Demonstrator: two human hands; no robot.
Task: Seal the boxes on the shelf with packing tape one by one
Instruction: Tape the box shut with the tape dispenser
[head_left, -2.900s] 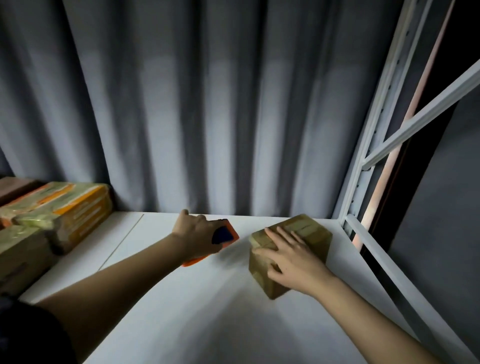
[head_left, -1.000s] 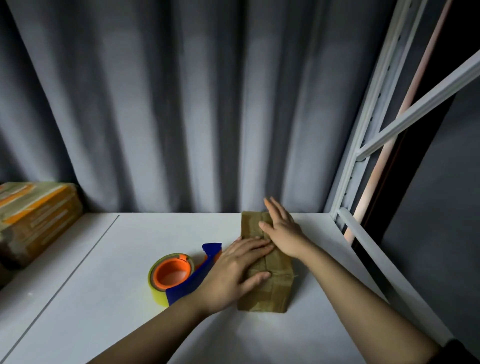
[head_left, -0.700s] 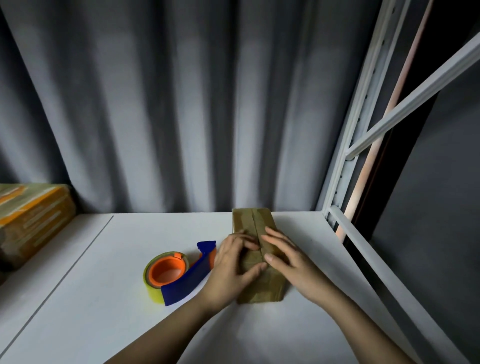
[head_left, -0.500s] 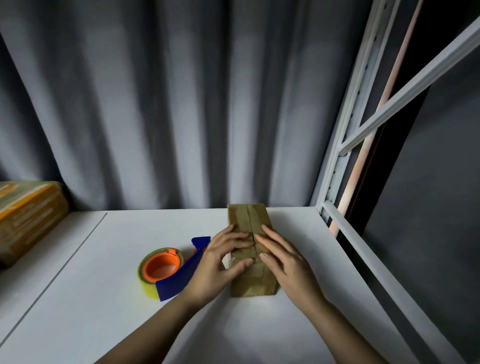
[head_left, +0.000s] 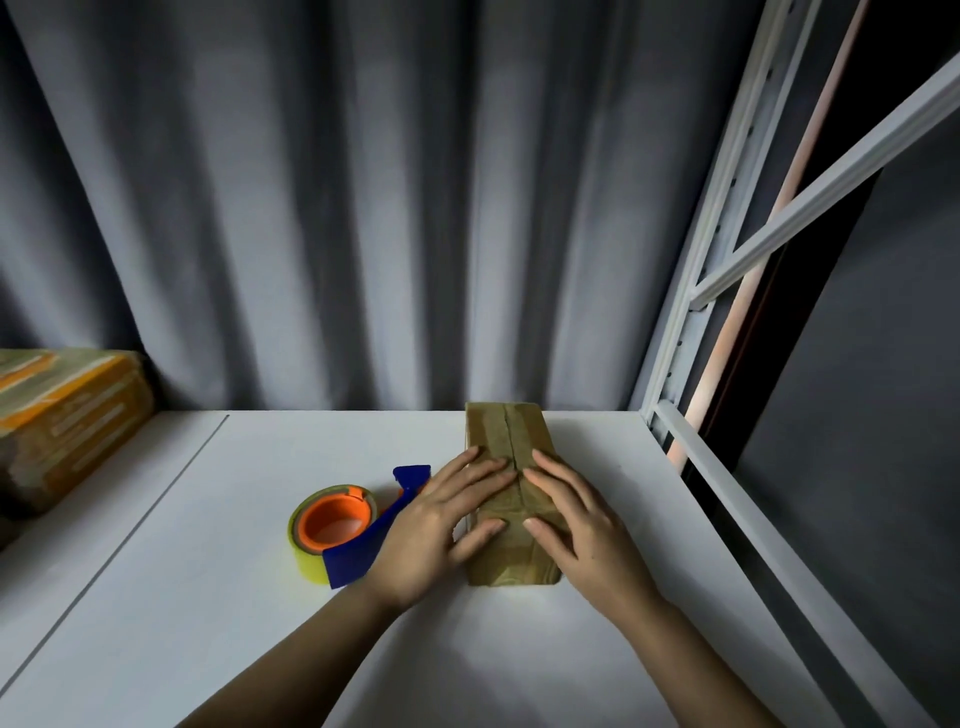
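Note:
A small brown cardboard box lies lengthwise on the white shelf, its top seam running away from me. My left hand lies flat on the box's left half, fingers straight, thumb across the near top. My right hand lies flat on the right half in the same way. A tape dispenser with an orange core, yellowish tape and a blue handle rests on the shelf just left of my left hand, untouched.
A stack of taped boxes with orange stripes sits at the far left. A grey curtain hangs behind the shelf. The white metal shelf frame and its rail border the right side.
I put the tape dispenser down and turned the box lengthwise. Both hands have since slid toward me along the top and now lie side by side over the seam.

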